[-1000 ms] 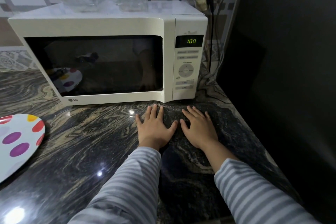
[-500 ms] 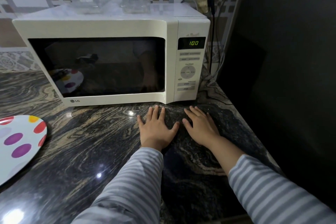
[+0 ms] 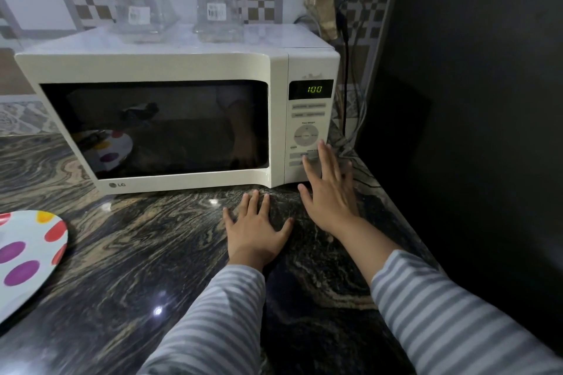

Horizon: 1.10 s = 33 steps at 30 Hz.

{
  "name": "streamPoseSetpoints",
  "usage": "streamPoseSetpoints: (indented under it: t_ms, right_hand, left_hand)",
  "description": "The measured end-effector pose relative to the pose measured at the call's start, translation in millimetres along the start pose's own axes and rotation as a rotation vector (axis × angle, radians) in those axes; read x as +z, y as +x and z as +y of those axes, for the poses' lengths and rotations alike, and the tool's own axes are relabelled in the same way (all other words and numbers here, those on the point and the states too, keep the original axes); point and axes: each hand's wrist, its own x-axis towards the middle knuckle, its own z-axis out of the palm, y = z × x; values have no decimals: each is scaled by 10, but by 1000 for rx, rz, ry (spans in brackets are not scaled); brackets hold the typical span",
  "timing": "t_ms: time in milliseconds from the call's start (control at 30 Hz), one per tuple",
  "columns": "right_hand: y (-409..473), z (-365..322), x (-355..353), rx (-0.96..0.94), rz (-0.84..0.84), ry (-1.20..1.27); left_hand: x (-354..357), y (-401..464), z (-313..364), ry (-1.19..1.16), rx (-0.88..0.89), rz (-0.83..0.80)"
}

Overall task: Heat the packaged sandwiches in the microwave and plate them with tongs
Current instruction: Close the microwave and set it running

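We are at the heating step. The microwave (image 3: 158,119) sits on the bench (image 3: 122,253) with its door shut, and the little screen (image 3: 311,89) shows 1:00. The glass is dark, so we cannot see the sandwiches; we think they are inside. No tongs are in view.

Our right hand (image 3: 327,192) is up by the buttons at the bottom of the panel (image 3: 307,131). Its grip is spread wide and holds nothing. Its fingertips (image 3: 321,146) are at the low buttons, but we cannot tell if they press one. Our left hand (image 3: 256,227) lies flat on the bench, fingers spread, holding nothing too.

Next we likely need one soft push on the start button, with just one finger, so we do not hit the stop button beside it.

A dark wall (image 3: 472,131) stands close on the right, with cords (image 3: 345,76) behind the microwave, so there is little room there. The left side has more room. The spotted plate (image 3: 27,256) waits there, well apart from our hands, near the bench edge.
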Motion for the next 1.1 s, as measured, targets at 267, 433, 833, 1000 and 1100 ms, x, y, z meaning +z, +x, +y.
streamPoseSetpoints:
  t_ms: [267,433,833,1000,1100]
  right_hand:
    - [81,-43,67,21,26,-44]
    - [85,-50,25,28,-23,-71]
    - [-11,25,-443,-36,-64,10]
    - [182,44,-926,-100,38,-24]
    - [346,13,-1183,-128,99,-62]
  left_hand:
    - [10,5,-4,6,-5,-8]
    - [9,17,5,9,-8,-16]
    - [-244,-6,19,-276,31,126]
    - [-773,165,198,-419,252,434]
    - [-1065,283,296,-424,326,522]
